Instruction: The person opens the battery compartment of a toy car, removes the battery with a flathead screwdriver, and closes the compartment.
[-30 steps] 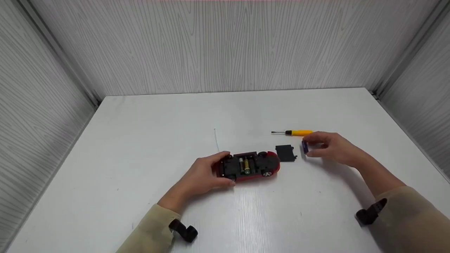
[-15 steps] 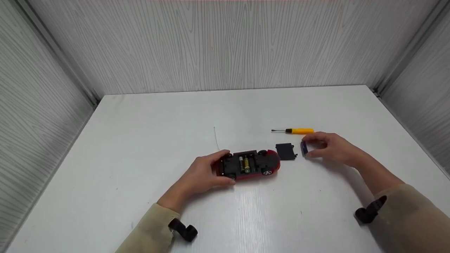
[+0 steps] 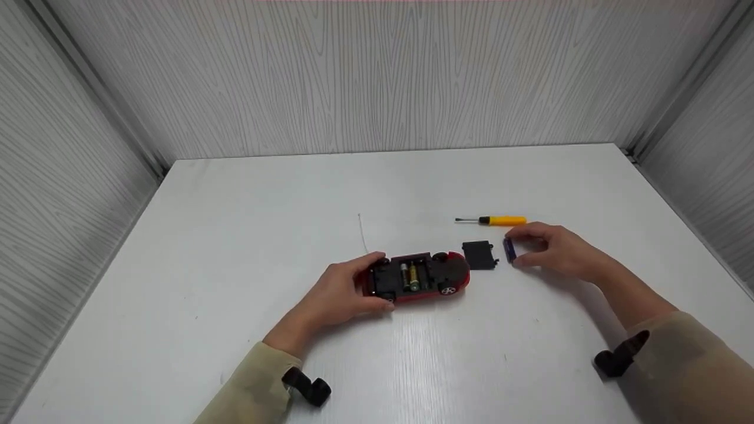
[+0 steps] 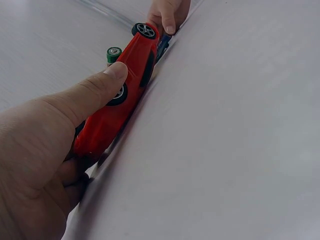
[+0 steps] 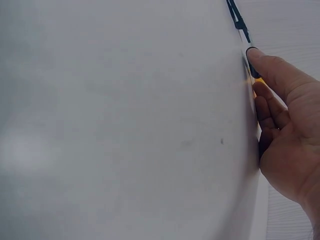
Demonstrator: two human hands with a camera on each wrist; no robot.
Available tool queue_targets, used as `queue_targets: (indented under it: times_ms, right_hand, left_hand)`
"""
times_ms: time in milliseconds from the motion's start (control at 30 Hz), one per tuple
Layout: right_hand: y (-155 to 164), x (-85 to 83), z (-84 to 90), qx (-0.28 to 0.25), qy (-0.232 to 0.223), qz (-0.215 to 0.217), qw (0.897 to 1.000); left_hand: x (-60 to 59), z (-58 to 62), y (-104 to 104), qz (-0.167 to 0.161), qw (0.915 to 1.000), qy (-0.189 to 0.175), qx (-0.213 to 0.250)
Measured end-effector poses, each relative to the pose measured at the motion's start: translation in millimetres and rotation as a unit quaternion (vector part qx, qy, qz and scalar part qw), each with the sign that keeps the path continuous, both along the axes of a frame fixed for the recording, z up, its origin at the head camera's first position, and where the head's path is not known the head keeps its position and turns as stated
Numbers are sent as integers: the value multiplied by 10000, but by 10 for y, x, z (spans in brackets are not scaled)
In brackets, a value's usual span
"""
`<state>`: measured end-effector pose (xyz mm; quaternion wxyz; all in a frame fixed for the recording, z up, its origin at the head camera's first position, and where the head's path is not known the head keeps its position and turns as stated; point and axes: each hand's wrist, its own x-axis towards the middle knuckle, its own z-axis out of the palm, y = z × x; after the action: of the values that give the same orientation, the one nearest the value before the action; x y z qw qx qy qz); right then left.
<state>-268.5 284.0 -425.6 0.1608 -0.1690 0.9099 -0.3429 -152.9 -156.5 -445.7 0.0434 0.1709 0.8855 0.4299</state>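
A red toy car (image 3: 419,278) lies upside down on the white table (image 3: 235,247), its battery bay open with batteries (image 3: 409,277) showing. My left hand (image 3: 344,291) grips the car's rear end; in the left wrist view the thumb presses the red body (image 4: 117,105). My right hand (image 3: 551,247) pinches a small blue battery (image 3: 510,250) just right of the loose black battery cover (image 3: 479,255). The right wrist view shows only the fingers (image 5: 272,80) against the table.
A yellow-handled screwdriver (image 3: 493,221) lies behind my right hand. A thin wire (image 3: 363,232) trails from the car toward the back. Grey panelled walls (image 3: 377,76) close the table on three sides.
My right hand with the blue battery has shifted slightly lower and left, toward the black cover. The left hand and car have stayed put.
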Motion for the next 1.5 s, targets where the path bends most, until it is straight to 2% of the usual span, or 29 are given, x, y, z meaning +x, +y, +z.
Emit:
queue_targets:
  times_ms: [367,733,967,1500]
  right_hand:
    - [-10,19,-10,21,7,19,10000]
    - [-15,39,-46,-28,81,47,10000]
    - [-3,17,-75,39,43,51,10000]
    - [-4,45,6,117,14,107,9999]
  left_hand:
    - [12,-10,5,-41,10000,73,30]
    - [1,-4,5,8,9998,-188,-16]
    - [6,-9,10,14,9999,-168,-12]
    - [-4,3,-1,52,9998,-155,-75]
